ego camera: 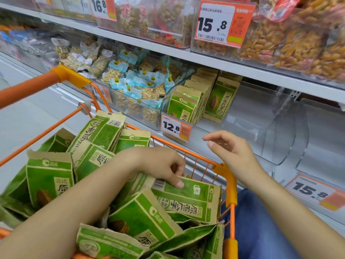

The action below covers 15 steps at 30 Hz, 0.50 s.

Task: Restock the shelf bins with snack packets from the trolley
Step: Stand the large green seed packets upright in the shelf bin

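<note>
My left hand [164, 165] pinches a green packet [188, 198] lying lengthwise in the trolley [230, 184]; my right hand [229, 150] hovers empty, fingers loose, nearer the bin [261, 146].

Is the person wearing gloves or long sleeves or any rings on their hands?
No. The left hand and the right hand are both bare, with no gloves. No sleeves show on either forearm, and I see no rings, watch or bracelets. The fingernails look short and plain.
</note>
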Tool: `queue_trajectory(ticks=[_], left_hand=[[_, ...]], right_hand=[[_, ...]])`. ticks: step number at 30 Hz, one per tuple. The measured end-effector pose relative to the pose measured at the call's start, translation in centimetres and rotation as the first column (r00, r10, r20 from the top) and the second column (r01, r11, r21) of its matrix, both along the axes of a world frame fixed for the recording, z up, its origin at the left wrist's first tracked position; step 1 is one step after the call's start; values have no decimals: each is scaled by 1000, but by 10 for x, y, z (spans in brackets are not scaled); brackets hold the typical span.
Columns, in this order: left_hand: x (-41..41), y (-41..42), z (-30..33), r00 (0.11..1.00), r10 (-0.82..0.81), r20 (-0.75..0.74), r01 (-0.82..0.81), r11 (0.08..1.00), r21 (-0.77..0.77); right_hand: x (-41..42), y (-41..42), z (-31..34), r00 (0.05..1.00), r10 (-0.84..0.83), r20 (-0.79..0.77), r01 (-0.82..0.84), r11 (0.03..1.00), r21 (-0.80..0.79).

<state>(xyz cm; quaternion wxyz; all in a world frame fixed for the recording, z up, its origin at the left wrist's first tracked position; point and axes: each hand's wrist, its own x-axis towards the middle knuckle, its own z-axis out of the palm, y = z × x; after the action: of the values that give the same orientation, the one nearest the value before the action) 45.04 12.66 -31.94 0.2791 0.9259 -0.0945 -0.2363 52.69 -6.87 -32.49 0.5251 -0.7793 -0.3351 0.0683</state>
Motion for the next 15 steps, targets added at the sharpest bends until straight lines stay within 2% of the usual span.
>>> queue_trajectory(ticks=[2,4,7,9,11,13,15], left_hand=[[-2,4,3,998,66,18,-61,977,-205],[-3,7,7,988,151,23,-131,917,-377],[1,11,10,936,347,55,-245,756,-608],[4,16,14,889,457,32,-296,627,-720],[4,18,16,865,499,-62,-324,459,-827],[4,17,19,858,481,-177,-351,299,-887],[2,14,21,859,436,-269,-395,228,-890]], right_hand=[[2,-1,3,999,-32,-31,34,997,69],[7,-2,6,997,-68,-41,73,985,154],[11,-4,11,989,-108,-105,134,951,278],[15,-3,14,950,-110,-292,217,905,367],[17,-1,18,877,9,-480,212,890,404],[16,4,21,811,225,-540,22,911,413],[12,10,21,725,415,-549,-166,879,446]])
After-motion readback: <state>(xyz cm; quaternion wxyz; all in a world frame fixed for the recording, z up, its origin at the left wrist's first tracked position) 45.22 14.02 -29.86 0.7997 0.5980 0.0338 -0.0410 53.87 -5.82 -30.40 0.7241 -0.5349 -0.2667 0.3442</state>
